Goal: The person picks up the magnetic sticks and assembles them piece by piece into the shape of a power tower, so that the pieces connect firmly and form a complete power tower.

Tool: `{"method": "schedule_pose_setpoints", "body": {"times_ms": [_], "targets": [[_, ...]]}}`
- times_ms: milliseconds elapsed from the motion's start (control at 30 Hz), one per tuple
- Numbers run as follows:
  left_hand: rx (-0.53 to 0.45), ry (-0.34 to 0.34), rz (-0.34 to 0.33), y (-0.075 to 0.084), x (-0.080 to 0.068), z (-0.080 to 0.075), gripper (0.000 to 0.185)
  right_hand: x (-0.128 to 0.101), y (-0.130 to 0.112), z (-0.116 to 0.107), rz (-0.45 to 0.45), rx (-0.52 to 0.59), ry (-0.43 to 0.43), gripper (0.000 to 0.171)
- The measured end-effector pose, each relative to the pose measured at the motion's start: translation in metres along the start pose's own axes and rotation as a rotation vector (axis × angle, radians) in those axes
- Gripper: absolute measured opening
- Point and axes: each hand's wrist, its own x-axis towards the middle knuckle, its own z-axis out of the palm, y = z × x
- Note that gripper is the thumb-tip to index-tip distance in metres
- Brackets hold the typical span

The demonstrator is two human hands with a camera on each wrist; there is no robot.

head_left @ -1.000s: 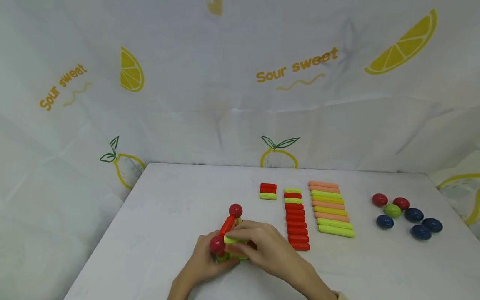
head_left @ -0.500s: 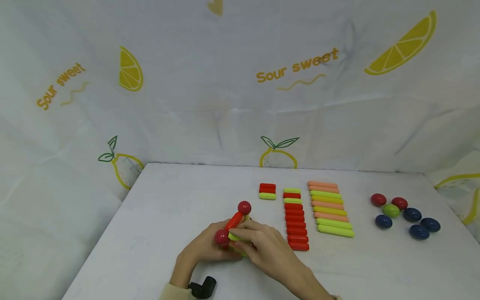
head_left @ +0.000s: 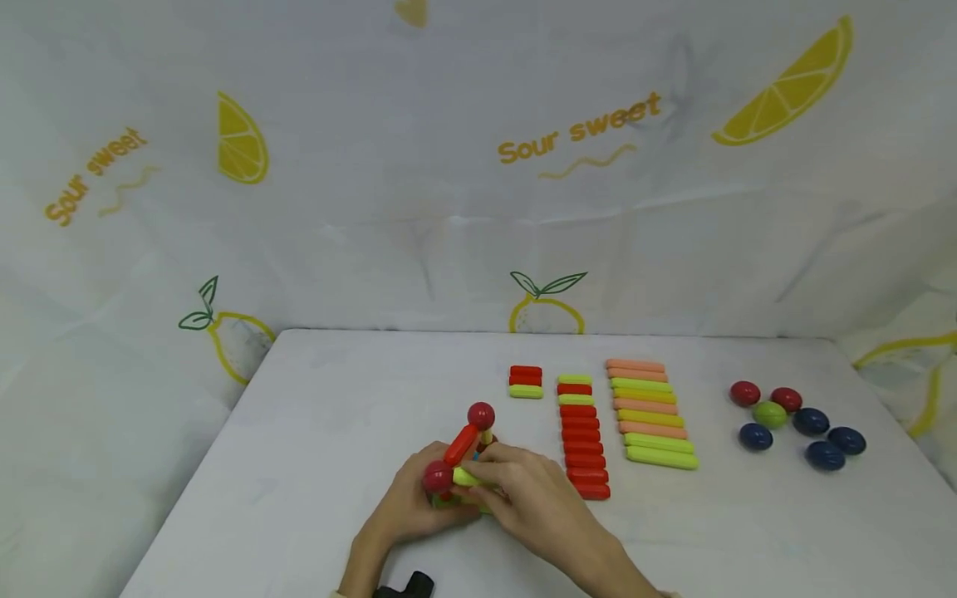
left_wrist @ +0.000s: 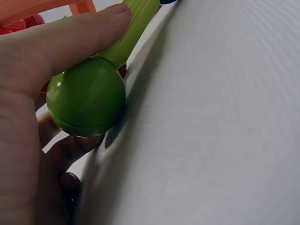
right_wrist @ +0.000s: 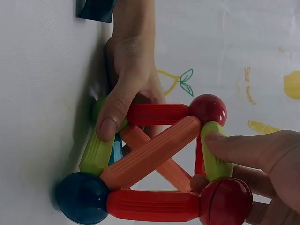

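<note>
A frame of magnetic rods and balls (head_left: 461, 455) stands on the white table (head_left: 314, 432) near the front. It has red balls (right_wrist: 207, 109), a blue ball (right_wrist: 82, 197), and red, orange and green rods. My left hand (head_left: 429, 498) holds its near corner. There the thumb (left_wrist: 70, 37) presses a green rod (left_wrist: 138, 21) joined to a green ball (left_wrist: 86, 96) cupped in the fingers. My right hand (head_left: 486, 483) pinches an upright green rod (right_wrist: 213, 154) between two red balls.
Right of the frame lie sorted spare rods: a short red and green stack (head_left: 526, 380), a column of red rods (head_left: 583, 444) and a column of longer orange and green rods (head_left: 652, 422). Several red, green and blue balls (head_left: 794, 419) sit far right. A lemon-print cloth (head_left: 449, 166) backs the table.
The frame has shifted slightly to the right between my hands and its upper red ball has swung that way. Both hands keep their hold.
</note>
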Motion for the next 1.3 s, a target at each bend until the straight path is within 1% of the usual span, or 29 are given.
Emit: {"method": "schedule_pose_setpoints", "body": {"times_ms": [133,200,267,300,367,433,467,500,533,567,667,767,867,1067,1200,1300], "targets": [[0.021,0.028,0.017,-0.001,-0.002,0.001,0.043,0.001,-0.001,0.0,-0.034,-0.011,0.003,0.027],[0.03,0.032,0.015,-0.001,-0.002,0.0,0.043,0.002,0.001,-0.001,-0.027,0.005,0.007,0.026],[0.034,0.032,0.007,0.0,-0.002,0.0,0.043,0.004,0.004,-0.004,-0.016,0.039,0.044,0.023],[0.036,0.031,-0.001,0.0,-0.001,-0.001,0.043,0.006,0.007,-0.006,-0.01,0.049,0.081,0.021],[0.033,0.026,-0.01,0.0,-0.001,-0.001,0.042,0.011,0.016,-0.012,0.006,0.054,0.185,0.019],[0.02,0.015,-0.019,0.0,0.0,-0.001,0.039,0.019,0.028,-0.018,0.024,0.02,0.304,0.017],[0.018,0.01,-0.023,0.0,0.0,-0.001,0.038,0.024,0.035,-0.021,0.045,-0.007,0.341,0.016],[0.015,0.008,-0.024,0.0,0.0,-0.001,0.037,0.03,0.042,-0.024,0.075,-0.044,0.359,0.017],[0.011,0.005,-0.022,0.0,0.0,-0.001,0.036,0.035,0.049,-0.026,0.108,-0.079,0.354,0.018],[0.007,0.003,-0.019,0.0,0.0,-0.001,0.035,0.041,0.056,-0.027,0.144,-0.108,0.329,0.02],[0.01,0.007,-0.025,0.0,-0.001,-0.001,0.035,0.058,0.076,-0.026,0.231,-0.194,0.203,0.023],[0.015,0.003,-0.03,-0.001,-0.002,0.0,0.035,0.07,0.092,-0.018,0.278,-0.236,0.095,0.024],[0.048,0.0,-0.044,-0.002,-0.003,0.001,0.037,0.075,0.102,-0.01,0.304,-0.261,0.028,0.024],[0.09,-0.001,-0.062,-0.003,-0.003,0.001,0.04,0.075,0.107,-0.001,0.306,-0.323,-0.011,0.025],[0.118,-0.005,-0.084,-0.001,-0.003,0.001,0.042,0.071,0.106,0.004,0.34,-0.306,-0.027,0.025],[0.123,-0.007,-0.094,0.0,-0.003,0.001,0.042,0.068,0.103,0.006,0.364,-0.271,-0.028,0.027]]}}
